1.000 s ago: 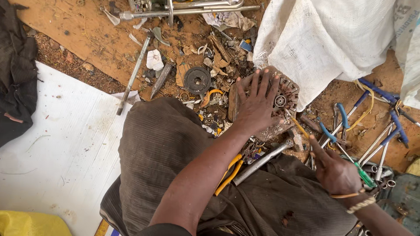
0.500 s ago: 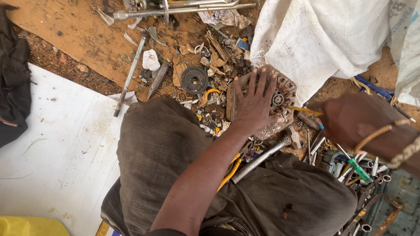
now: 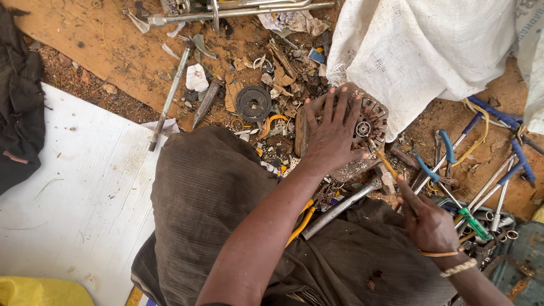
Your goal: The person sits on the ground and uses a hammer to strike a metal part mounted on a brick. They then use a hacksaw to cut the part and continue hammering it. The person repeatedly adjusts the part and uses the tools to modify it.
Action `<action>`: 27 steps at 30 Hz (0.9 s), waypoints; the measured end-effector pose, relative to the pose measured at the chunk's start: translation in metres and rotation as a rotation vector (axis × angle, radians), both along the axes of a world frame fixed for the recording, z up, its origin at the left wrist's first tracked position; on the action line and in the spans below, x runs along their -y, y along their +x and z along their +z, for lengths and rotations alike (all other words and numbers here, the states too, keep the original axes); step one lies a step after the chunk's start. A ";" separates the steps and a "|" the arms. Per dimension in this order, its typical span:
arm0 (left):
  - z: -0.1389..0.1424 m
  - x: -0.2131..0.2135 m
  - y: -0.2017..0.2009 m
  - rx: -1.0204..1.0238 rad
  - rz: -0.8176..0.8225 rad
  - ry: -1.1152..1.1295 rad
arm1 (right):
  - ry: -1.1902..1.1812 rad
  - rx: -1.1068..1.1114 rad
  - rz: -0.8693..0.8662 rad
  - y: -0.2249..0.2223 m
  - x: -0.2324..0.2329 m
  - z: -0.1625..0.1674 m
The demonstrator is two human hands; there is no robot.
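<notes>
left hand pins the motor part, right hand brings a tool

the left hand point(image 3: 334, 139) lies flat and spread, palm down, on a round metal motor part point(image 3: 365, 127) with slotted teeth and a small centre hub. the part rests on the dirt ground point(image 3: 113, 45) just beyond the knee, near the middle of the scene, touching the edge of a white sack point(image 3: 430, 51) on its far right.

the right hand point(image 3: 428, 224) sits lower right, near the part but apart from it. its fingers are curled around a slim tool with a yellow handle point(image 3: 387, 164), the tip pointing up toward the part's near edge; how firmly it grips cannot be told. a steel bar point(image 3: 340, 208) lies across the lap between the two hands, and yellow-handled pliers point(image 3: 303, 221) lie beside it.

to the right, blue-handled pliers point(image 3: 447, 147) and a green-handled screwdriver point(image 3: 473, 222) lie loose among sockets. farther off, a black disc point(image 3: 253, 103) and a long rod point(image 3: 170, 96) sit in scrap. a white sheet point(image 3: 68, 198) covers the left.

judging from this, the step in hand is bracing the part while the tool is brought to it. the next move would call for steady downward pressure from the left hand and careful placing of the tip at the rim.
</notes>
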State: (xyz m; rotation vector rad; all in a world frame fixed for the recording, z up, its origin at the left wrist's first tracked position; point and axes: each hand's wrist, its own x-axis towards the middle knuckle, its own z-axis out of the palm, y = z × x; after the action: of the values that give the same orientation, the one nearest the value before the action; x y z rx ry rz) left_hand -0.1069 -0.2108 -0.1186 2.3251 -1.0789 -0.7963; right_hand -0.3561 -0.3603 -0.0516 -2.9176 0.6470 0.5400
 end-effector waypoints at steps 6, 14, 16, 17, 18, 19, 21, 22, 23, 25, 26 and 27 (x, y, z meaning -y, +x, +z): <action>-0.003 0.002 0.000 0.027 0.006 -0.018 | -0.086 -0.663 -0.058 0.085 0.006 0.099; 0.019 -0.007 0.003 -0.058 -0.008 0.043 | -0.316 -0.881 0.421 0.253 0.001 0.131; 0.024 -0.005 0.008 -0.016 0.009 0.006 | -0.344 -0.764 0.435 0.255 0.014 0.133; 0.024 -0.005 0.008 -0.001 0.014 -0.006 | -0.286 -0.675 0.384 0.243 0.021 0.136; 0.023 -0.005 0.009 -0.016 0.008 0.001 | -0.200 -0.613 0.334 0.221 0.025 0.131; 0.020 -0.006 0.008 -0.011 0.024 -0.009 | -0.231 -0.692 0.276 0.196 0.030 0.125; 0.013 -0.004 0.005 0.006 0.039 -0.053 | -0.127 -0.615 -0.011 0.129 0.042 0.114; 0.009 -0.003 0.003 -0.010 0.030 -0.031 | 0.008 -0.427 -0.212 0.096 0.047 0.104; 0.006 -0.001 0.002 -0.015 0.029 -0.009 | 0.126 -0.266 -0.349 0.068 0.051 0.085; 0.003 0.004 0.000 -0.009 0.020 0.018 | 0.373 0.054 -0.656 0.025 0.052 0.037; 0.002 0.005 -0.001 -0.002 0.014 0.024 | 0.441 0.143 -0.677 0.009 0.050 0.012; 0.003 0.008 -0.002 -0.001 0.008 0.024 | 0.500 0.229 -0.698 -0.003 0.049 -0.009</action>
State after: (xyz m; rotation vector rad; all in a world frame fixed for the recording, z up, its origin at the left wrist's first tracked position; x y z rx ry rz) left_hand -0.1089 -0.2187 -0.1155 2.3473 -1.0639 -0.8120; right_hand -0.3595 -0.4095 -0.0608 -2.0636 1.2032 0.2259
